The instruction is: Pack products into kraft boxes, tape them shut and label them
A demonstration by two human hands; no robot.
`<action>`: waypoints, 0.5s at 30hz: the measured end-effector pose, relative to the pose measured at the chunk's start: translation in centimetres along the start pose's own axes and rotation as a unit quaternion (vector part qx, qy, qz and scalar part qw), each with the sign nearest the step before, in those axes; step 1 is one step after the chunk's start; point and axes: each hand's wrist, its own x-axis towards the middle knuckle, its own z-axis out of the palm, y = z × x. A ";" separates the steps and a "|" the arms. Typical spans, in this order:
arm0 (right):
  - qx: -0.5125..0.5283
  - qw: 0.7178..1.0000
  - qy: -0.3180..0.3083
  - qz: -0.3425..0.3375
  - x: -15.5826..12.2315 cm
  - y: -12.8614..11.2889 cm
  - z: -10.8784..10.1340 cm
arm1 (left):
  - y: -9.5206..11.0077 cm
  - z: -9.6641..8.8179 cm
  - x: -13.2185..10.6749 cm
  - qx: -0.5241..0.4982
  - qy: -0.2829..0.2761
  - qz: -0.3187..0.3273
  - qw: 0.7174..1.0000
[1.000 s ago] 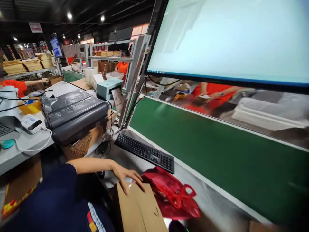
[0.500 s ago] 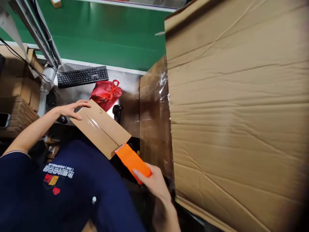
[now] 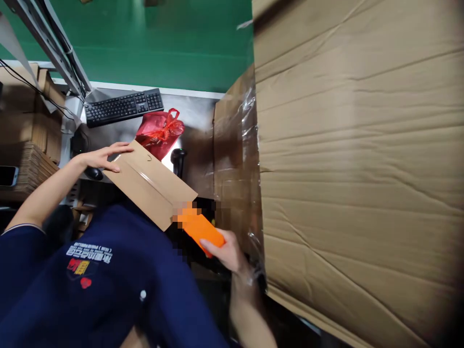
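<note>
At the far left a phone [image 3: 7, 175] is being cut off by the frame edge, lying beside a stack of flattened cartons [image 3: 31, 166]. A black keyboard [image 3: 123, 107] is sitting at the back of the tabletop [image 3: 195, 116]. The left hand [image 3: 99, 157] is lying flat with fingers spread on the far corner of a slim brown box [image 3: 148, 183], which is tilting over the tabletop's near edge towards the person's chest. Behind it a red bag [image 3: 159, 131] is slumping, and beside that stands a dark object [image 3: 178, 158] too shadowed to identify. The right hand [image 3: 226, 251] is wrapping its fingers around an orange tool [image 3: 201, 231] at the box's near end; the tool's tip is blurring out, so contact is unclear. A huge carton [image 3: 355, 169] is blocking everything to the right.
</note>
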 end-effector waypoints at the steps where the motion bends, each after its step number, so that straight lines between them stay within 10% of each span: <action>1: 0.004 1.000 -0.006 -0.010 0.5 0.6 0.1 | 0.5 0.1 -0.4 0.022 0.007 -0.011 1.000; 6: 0.050 0.996 -0.025 -0.074 3.6 1.1 3.2 | 4.4 3.6 -3.1 0.208 0.102 -0.058 0.971; 11: 0.072 0.984 -0.068 -0.150 8.7 -2.4 8.5 | 7.5 8.2 -3.3 0.276 0.066 0.033 0.958; 15: 0.038 0.978 -0.094 -0.184 9.7 -3.7 8.6 | 7.6 8.1 -2.8 0.277 0.053 0.049 0.958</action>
